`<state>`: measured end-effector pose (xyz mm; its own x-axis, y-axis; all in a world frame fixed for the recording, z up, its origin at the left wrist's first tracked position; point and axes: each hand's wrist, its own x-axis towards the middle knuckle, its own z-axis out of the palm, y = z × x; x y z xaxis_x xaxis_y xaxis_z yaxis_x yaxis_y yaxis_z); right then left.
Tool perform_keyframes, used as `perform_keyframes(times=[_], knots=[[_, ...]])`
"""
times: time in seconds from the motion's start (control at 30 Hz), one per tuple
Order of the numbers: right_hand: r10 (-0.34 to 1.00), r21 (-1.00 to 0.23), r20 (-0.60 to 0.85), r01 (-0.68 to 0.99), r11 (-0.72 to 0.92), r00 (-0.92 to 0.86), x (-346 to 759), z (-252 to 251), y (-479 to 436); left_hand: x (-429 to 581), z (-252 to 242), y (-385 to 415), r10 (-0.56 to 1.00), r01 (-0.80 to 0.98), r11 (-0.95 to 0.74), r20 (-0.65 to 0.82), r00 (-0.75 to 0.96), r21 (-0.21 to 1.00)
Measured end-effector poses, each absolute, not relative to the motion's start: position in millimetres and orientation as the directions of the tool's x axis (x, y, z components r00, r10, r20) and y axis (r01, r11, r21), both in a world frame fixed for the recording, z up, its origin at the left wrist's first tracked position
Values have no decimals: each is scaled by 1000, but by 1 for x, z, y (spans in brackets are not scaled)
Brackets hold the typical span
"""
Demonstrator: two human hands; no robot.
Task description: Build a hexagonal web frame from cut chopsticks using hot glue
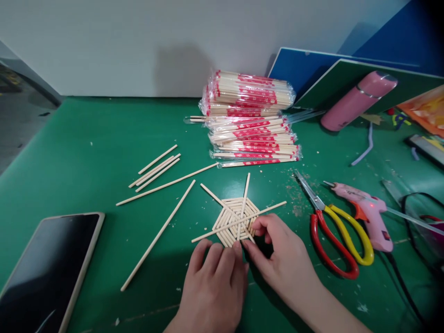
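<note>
A flat hexagon of chopsticks point(225, 217) lies on the green table, built of nested rows of cut pieces. Three long sticks cross over its middle and stick out past its edges. My left hand point(215, 280) is closed, its fingers bent and close together, the tips against the hexagon's near edge. At the near right corner, my right hand point(282, 252) pinches the edge with thumb and index finger, around a crossing stick's end. Whether a small piece is also between those fingertips is hidden.
Loose sticks point(157, 237) lie left, near a phone point(45, 268). Wrapped chopstick packs point(249, 115) are piled behind. To the right are scissors point(317, 203), a pink glue gun point(373, 210) with its cord, and a pink flask point(359, 101) before leaning boards point(350, 83).
</note>
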<state>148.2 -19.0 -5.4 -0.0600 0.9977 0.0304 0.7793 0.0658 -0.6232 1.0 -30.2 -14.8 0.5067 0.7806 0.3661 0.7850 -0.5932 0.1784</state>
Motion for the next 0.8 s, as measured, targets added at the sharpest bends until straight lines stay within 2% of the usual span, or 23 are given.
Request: perform_keyframes(times=[0.5,0.8], knots=[[999,-668,-32,744,-16,-7,145,-1,-15,1,-14,-29,770,783,-605,358,529,145],[996,-764,78,645,30,46,162,1,-33,-2,-2,-27,762,759,-622,376,527,195]])
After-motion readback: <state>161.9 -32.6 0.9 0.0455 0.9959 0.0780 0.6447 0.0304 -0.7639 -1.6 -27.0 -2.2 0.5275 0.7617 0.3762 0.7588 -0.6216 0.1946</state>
